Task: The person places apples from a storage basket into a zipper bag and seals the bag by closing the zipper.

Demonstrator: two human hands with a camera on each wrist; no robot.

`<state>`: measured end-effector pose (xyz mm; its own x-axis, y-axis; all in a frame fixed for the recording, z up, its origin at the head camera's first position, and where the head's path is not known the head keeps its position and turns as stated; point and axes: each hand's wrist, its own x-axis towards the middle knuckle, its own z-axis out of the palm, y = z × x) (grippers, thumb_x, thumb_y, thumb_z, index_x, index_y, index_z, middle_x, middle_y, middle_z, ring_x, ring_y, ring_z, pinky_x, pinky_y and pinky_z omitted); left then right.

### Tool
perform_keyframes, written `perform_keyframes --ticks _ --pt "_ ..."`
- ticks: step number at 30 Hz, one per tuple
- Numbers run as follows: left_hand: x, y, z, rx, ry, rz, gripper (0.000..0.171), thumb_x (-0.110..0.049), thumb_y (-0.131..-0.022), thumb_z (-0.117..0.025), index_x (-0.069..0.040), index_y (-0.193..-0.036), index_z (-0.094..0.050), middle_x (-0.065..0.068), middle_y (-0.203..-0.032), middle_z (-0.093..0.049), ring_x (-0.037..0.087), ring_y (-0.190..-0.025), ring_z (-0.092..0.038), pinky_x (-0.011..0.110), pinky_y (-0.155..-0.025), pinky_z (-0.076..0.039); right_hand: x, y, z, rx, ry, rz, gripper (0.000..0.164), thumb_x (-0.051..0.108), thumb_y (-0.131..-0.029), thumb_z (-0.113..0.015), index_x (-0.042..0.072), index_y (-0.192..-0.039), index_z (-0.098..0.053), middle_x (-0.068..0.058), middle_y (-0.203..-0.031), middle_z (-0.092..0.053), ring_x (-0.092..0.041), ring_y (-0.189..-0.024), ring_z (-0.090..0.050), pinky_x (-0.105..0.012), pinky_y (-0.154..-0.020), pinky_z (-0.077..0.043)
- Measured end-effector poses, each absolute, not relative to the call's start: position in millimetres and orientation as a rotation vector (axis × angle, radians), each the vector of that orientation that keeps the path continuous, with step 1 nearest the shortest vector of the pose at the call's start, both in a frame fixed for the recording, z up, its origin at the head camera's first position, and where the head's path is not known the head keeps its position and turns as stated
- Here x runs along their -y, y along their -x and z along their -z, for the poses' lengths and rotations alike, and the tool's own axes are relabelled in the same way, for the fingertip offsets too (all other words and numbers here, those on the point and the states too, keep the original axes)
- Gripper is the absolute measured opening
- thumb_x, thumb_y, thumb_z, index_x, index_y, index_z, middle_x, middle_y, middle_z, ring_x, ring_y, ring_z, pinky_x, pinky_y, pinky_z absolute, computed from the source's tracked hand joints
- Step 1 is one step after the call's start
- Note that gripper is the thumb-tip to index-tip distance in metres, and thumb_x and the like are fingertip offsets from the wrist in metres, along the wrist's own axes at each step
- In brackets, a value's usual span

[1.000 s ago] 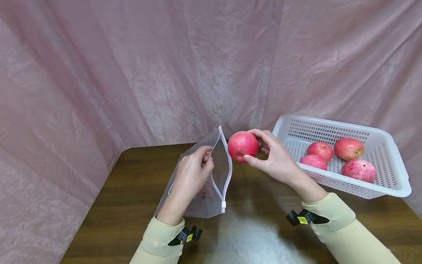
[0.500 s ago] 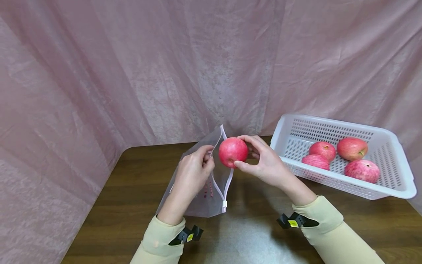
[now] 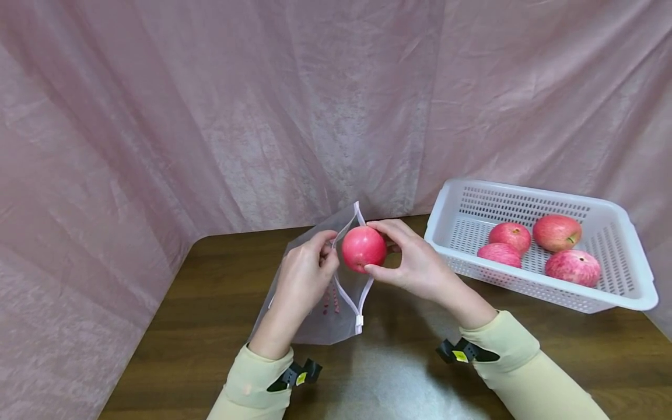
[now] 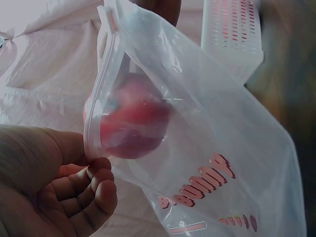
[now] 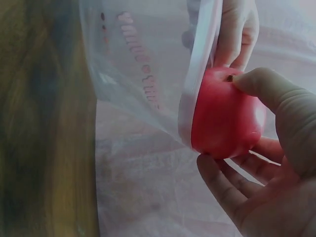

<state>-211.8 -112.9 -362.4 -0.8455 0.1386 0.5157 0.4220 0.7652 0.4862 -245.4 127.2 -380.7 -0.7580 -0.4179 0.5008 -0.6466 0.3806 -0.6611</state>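
My left hand [image 3: 304, 273] pinches the near lip of a clear zip bag [image 3: 328, 333], whose mouth gapes toward the right. Red printed lettering shows on the bag in the left wrist view. Between thumb and fingers, my right hand [image 3: 415, 259] grips a red apple [image 3: 363, 249] right at that mouth. Seen from the right wrist, the apple [image 5: 222, 118] is partly behind the bag's white zip edge [image 5: 197, 74]. Through the plastic in the left wrist view, the apple [image 4: 136, 118] looks blurred. A white slider [image 3: 359, 320] sits at the zip's lower end.
To the right stands a white perforated basket [image 3: 619, 233] holding several apples [image 3: 557, 232]. The wooden table [image 3: 199, 326] runs back to a pink curtain [image 3: 262, 116]. Both wrists wear black straps with small cameras.
The right hand has carried the apple leftward and slightly down, from beside the bag into its mouth. The left hand keeps its pinch on the lip, almost still.
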Motion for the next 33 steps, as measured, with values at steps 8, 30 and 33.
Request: perform_keyframes --ticks 8,30,33 --pt "113 212 363 2.504 0.411 0.854 0.030 -0.005 -0.100 -0.071 -0.005 -0.129 -0.076 -0.003 -0.078 -0.061 0.013 -0.062 -0.051 0.031 -0.056 -0.045 -122 244 382 2.463 -0.935 -1.068 0.077 0.023 -0.083 -0.097 0.007 -0.150 -0.063 -0.008 -0.145 -0.065 -0.026 -0.124 -0.065 -0.047 -0.101 -0.058" --pt "109 209 362 2.475 0.460 0.837 0.030 -0.004 -0.098 -0.071 -0.006 -0.128 -0.077 -0.004 -0.077 -0.060 0.013 -0.064 -0.051 0.032 -0.058 -0.045 -117 242 394 2.628 -0.901 -0.707 0.070 0.033 -0.080 -0.096 0.011 -0.141 -0.070 -0.008 -0.131 -0.073 -0.028 -0.112 -0.069 -0.048 -0.086 -0.061" --pt "106 207 361 2.495 0.472 0.848 0.031 -0.004 -0.099 -0.072 -0.006 -0.129 -0.076 -0.003 -0.079 -0.062 0.014 -0.064 -0.052 0.030 -0.056 -0.047 -117 241 395 2.647 -0.913 -0.679 0.068 0.033 -0.081 -0.095 0.011 -0.140 -0.070 -0.007 -0.128 -0.074 -0.028 -0.109 -0.069 -0.047 -0.084 -0.060"
